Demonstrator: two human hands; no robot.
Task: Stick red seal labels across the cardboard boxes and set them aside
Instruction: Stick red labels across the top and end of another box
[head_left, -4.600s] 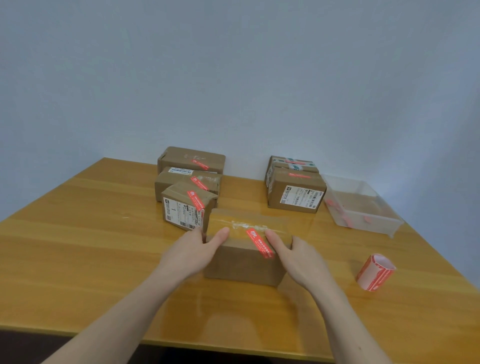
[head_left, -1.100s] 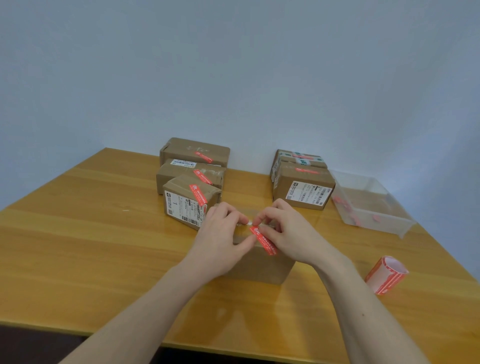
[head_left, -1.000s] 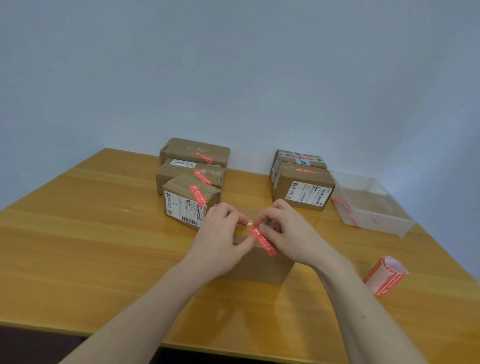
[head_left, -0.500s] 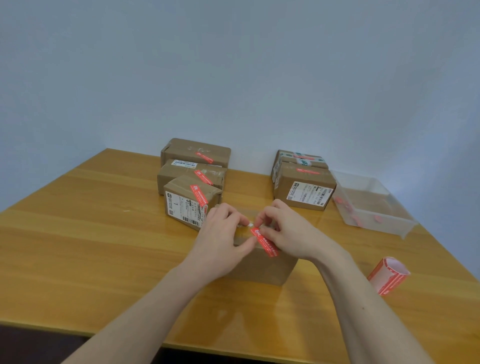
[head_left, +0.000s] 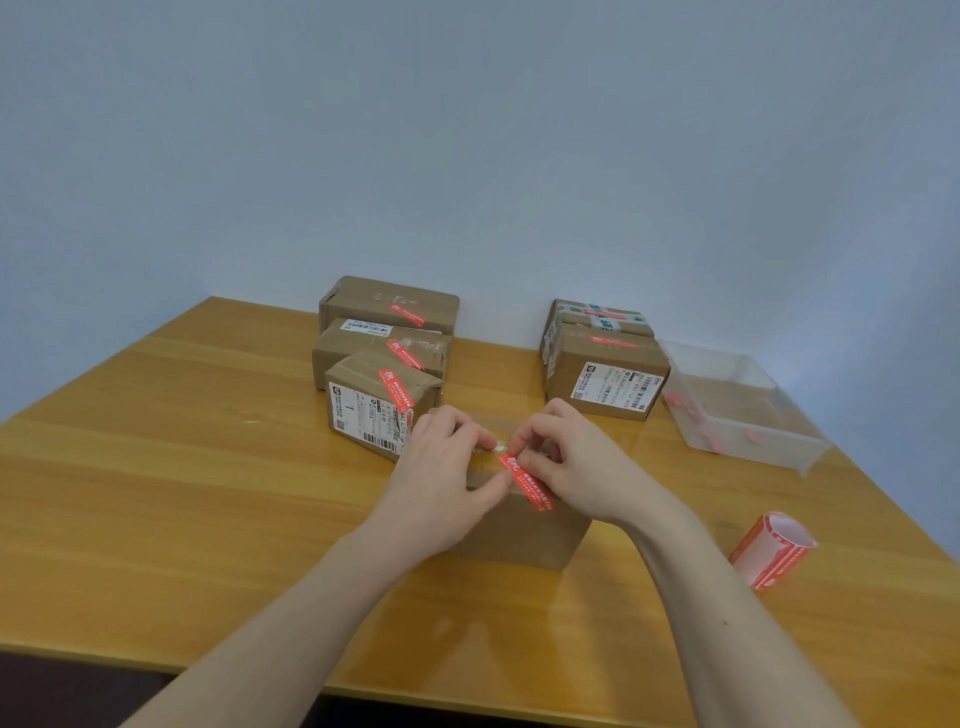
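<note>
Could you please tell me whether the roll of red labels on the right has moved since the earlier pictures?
No. The roll of red labels lies in the same spot relative to the clear plastic bin and the table edge; only the camera shifted.

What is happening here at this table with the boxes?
A person is working on the nearest cardboard box. Both the left hand and the right hand pinch at the upper end of a red seal label lying across its top edge. Five boxes further back already carry red labels. A label roll lies to the right.
</note>
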